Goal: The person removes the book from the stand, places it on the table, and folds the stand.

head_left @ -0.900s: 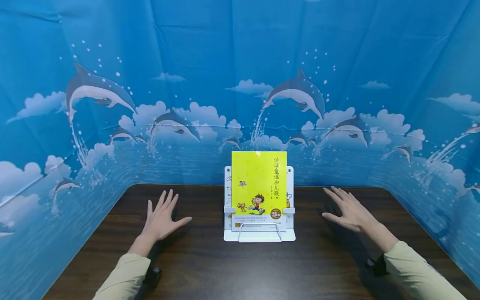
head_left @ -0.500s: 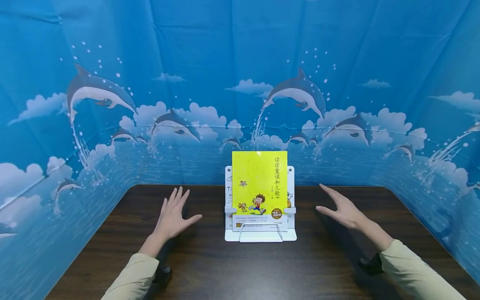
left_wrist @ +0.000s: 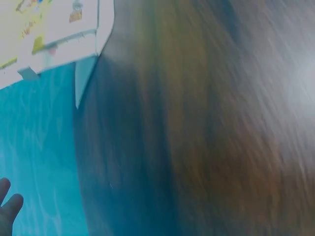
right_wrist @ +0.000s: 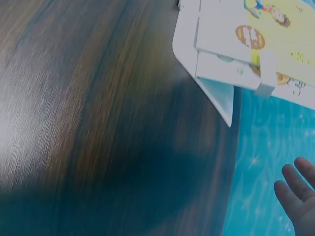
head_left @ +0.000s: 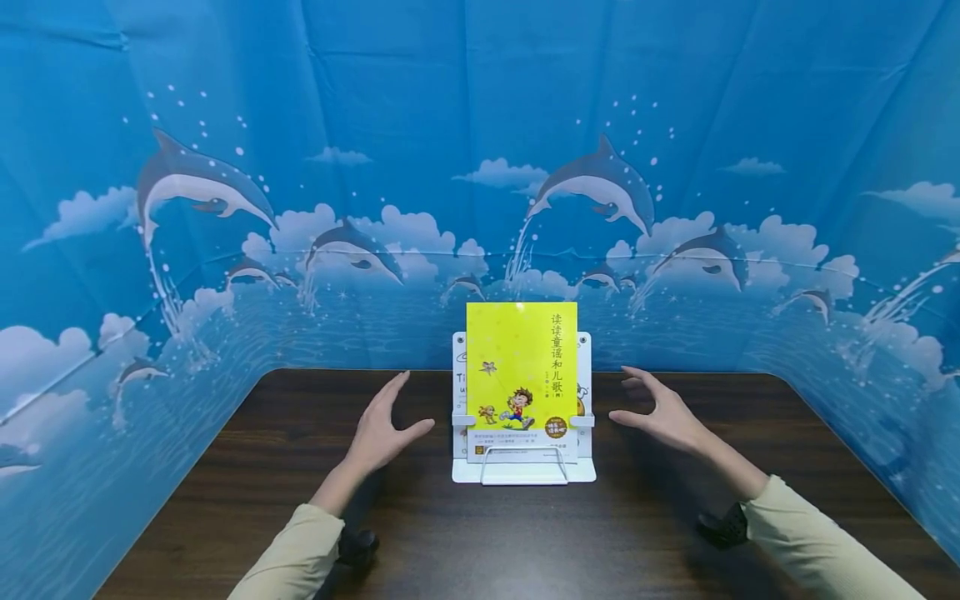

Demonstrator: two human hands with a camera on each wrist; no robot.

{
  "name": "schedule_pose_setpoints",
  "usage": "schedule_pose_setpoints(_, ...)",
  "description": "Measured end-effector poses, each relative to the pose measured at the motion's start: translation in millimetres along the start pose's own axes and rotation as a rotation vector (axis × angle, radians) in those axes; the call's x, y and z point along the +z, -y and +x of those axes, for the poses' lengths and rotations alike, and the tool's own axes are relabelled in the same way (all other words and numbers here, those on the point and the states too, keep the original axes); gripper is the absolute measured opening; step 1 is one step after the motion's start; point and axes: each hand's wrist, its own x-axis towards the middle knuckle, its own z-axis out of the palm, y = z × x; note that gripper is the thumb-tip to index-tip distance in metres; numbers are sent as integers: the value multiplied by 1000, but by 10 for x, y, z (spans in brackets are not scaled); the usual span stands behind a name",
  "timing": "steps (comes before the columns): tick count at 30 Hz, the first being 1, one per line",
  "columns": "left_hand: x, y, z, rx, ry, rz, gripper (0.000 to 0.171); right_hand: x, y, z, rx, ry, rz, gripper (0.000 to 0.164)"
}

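A yellow children's book stands upright on a white book stand, held by side clips and a wire rest across its lower front. To the left of the stand is my left hand, fingers extended and thumb pointing at the stand, touching nothing. My right hand hovers on the other side with thumb and fingers spread apart, its palm facing the book. In the left wrist view only some fingertips show at the lower left edge. Several straight fingers appear in the right wrist view.
The stand sits near the back of a dark wooden table. Behind and around the table hangs a blue curtain printed with dolphins and clouds. Black wrist devices show at both cuffs.
Both hands have moved inward toward the book stand, the left hand to the right and the right hand to the left. Book and stand stay in place.
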Motion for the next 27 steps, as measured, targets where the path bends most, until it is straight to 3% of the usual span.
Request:
schedule_pose_setpoints(7,100,-193,31,-9,1,-117,82,114,132,44,-7,-7,125,75)
schedule_pose_setpoints(13,233,-305,84,58,-100,-214,72,203,255,93,-23,-37,172,67)
schedule_pose_setpoints(21,359,-451,165,102,-184,-242,62,318,355,190,-6,-84,211,65)
schedule_pose_setpoints(27,417,-511,180,92,-184,-257,60,347,431,237,-5,-100,226,63)
